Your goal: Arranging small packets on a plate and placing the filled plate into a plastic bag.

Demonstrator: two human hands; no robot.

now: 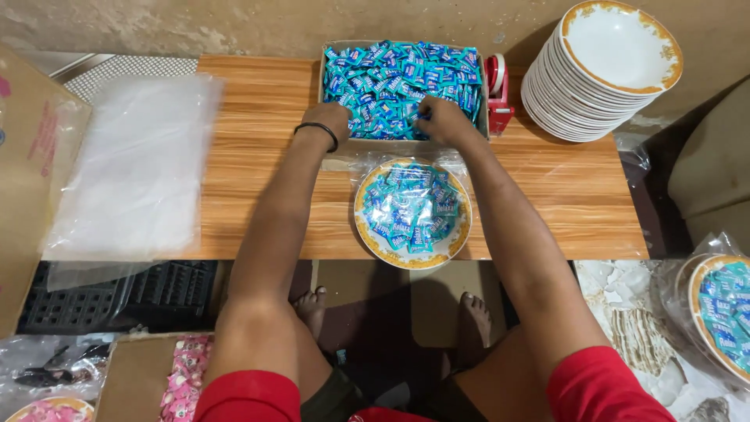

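Red shorts and bare knees fill the bottom edge of the head view, with two bare feet on the floor between them. Above these, at the frame's centre, a gold-rimmed plate sits on the wooden desk, heaped with blue-wrapped candies and lying inside a clear bag.

Both arms reach up past the plate into an open cardboard box at upper centre, which is full of the same blue candies. The left hand (a black band on its wrist) rests at the box's near edge with its fingers curled down into the candies; whether they pinch anything I cannot tell. The right hand lies just beside it, fingers closed on a blue candy piece.

A red tape dispenser stands just right of the box, and a stack of empty plates occupies the upper right. Clear plastic bags lie spread at the left. Pink candies show at lower left, and another filled plate at the right edge.
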